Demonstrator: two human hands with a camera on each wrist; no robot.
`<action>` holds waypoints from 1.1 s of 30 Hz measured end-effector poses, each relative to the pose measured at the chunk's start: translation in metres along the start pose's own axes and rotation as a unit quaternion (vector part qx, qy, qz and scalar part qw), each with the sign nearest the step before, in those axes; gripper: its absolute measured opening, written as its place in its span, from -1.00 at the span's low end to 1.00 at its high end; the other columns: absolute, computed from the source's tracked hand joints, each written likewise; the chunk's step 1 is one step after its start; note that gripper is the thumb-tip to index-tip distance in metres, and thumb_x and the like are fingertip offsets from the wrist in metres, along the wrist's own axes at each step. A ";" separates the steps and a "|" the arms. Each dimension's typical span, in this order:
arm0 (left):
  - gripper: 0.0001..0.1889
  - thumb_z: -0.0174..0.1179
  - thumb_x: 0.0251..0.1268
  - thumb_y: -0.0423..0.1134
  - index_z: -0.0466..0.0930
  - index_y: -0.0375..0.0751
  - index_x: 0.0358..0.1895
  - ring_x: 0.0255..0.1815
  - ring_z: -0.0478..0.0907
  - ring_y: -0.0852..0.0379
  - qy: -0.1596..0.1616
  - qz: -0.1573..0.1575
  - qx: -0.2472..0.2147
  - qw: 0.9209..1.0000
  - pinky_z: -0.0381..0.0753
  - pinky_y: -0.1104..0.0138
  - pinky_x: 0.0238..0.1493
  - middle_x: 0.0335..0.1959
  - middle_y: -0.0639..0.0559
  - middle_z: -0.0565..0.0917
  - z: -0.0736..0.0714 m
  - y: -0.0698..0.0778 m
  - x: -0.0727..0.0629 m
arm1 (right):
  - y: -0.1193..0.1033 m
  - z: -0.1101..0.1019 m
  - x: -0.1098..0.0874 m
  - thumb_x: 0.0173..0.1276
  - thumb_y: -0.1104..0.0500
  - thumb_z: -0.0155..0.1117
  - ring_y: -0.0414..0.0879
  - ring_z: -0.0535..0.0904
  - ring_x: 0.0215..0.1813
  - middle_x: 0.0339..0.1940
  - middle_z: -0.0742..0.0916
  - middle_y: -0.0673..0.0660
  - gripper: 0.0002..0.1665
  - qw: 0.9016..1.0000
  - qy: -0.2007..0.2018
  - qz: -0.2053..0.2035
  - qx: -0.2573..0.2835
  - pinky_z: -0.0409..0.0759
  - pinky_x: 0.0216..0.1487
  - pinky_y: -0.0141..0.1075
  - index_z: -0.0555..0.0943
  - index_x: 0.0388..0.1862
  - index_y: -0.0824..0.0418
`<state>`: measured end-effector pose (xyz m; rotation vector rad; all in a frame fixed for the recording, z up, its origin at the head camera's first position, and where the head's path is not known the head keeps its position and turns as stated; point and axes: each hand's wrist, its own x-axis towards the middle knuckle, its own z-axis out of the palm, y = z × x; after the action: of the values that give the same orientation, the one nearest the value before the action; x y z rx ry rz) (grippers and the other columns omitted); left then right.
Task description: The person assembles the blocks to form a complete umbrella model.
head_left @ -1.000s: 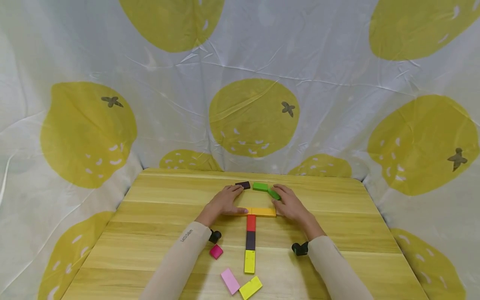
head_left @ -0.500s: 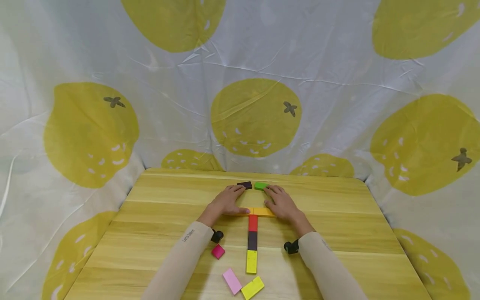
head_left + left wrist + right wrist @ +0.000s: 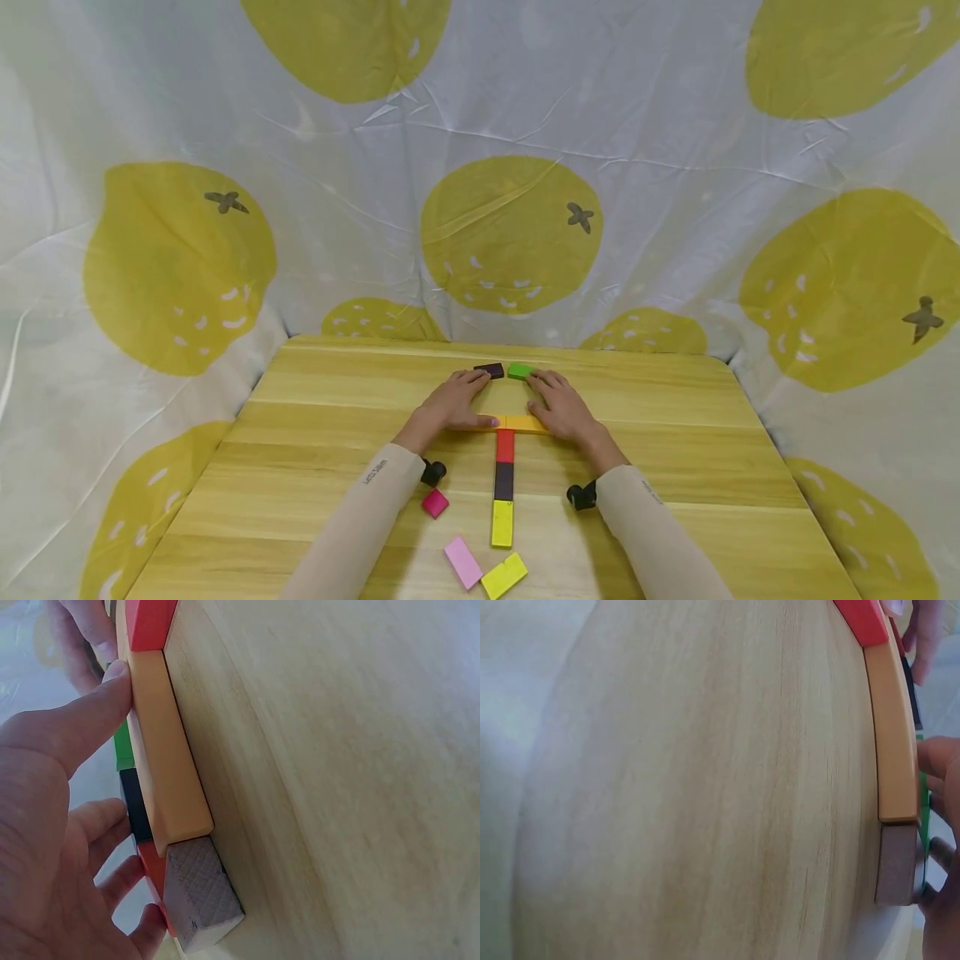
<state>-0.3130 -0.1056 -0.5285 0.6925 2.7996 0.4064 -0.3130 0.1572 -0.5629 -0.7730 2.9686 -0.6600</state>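
Observation:
My left hand point(image 3: 445, 406) spreads over the left of a block shape. Its thumb touches an orange block point(image 3: 169, 750); its fingertips touch a black block point(image 3: 135, 802) and an orange-red block point(image 3: 153, 870). Opposite, my right hand point(image 3: 567, 408) has its fingers against green blocks point(image 3: 925, 817), with the thumb behind the right orange block point(image 3: 894, 735). One green block point(image 3: 519, 371) shows at the far side; the other is mostly covered. Grey-brown blocks point(image 3: 199, 885) end the orange row. A red block point(image 3: 506, 446), a dark block point(image 3: 504, 481) and a yellow block point(image 3: 502, 523) run down from its middle.
Nearer me lie a magenta block point(image 3: 435, 503), a pink block point(image 3: 462, 563) and a loose yellow block point(image 3: 504, 576). Everything rests on a wooden table point(image 3: 697, 533). A lemon-print cloth point(image 3: 660, 225) hangs behind and at both sides.
My right hand has shifted left, covering the angled green block and part of the right orange block. The left hand stays nearly in place.

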 end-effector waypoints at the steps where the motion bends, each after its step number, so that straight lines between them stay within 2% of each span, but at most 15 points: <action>1: 0.03 0.28 0.24 0.39 0.17 -0.11 0.64 0.65 0.12 -0.22 0.000 0.000 0.002 1.000 0.26 -0.05 0.60 0.65 -0.06 0.23 0.000 0.000 0.001 | 0.000 0.000 0.000 0.61 0.07 0.12 0.29 0.21 0.63 0.59 0.40 0.26 -0.35 1.000 0.000 0.000 0.000 0.20 0.60 0.20 0.34 0.57 0.28; 26: -0.02 0.27 0.26 0.37 0.22 -0.09 0.62 0.64 0.15 -0.24 0.007 0.013 0.008 1.000 0.30 -0.07 0.57 0.64 -0.05 0.25 0.003 -0.001 0.001 | 0.001 0.005 0.001 0.61 0.05 0.11 0.30 0.18 0.64 0.60 0.40 0.23 -0.34 1.000 -0.005 -0.001 0.004 0.15 0.64 0.17 0.33 0.59 0.25; 33: -0.02 0.25 0.28 0.37 0.20 -0.09 0.63 0.64 0.14 -0.23 0.002 0.010 0.016 1.000 0.27 -0.06 0.59 0.65 -0.05 0.24 0.003 0.000 0.001 | 0.001 0.006 0.000 0.60 0.06 0.13 0.30 0.21 0.62 0.58 0.41 0.24 -0.35 1.000 0.008 -0.007 0.006 0.18 0.61 0.19 0.35 0.57 0.27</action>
<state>-0.3128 -0.1050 -0.5320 0.7288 2.8110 0.3684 -0.3130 0.1555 -0.5690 -0.7912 2.9722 -0.6878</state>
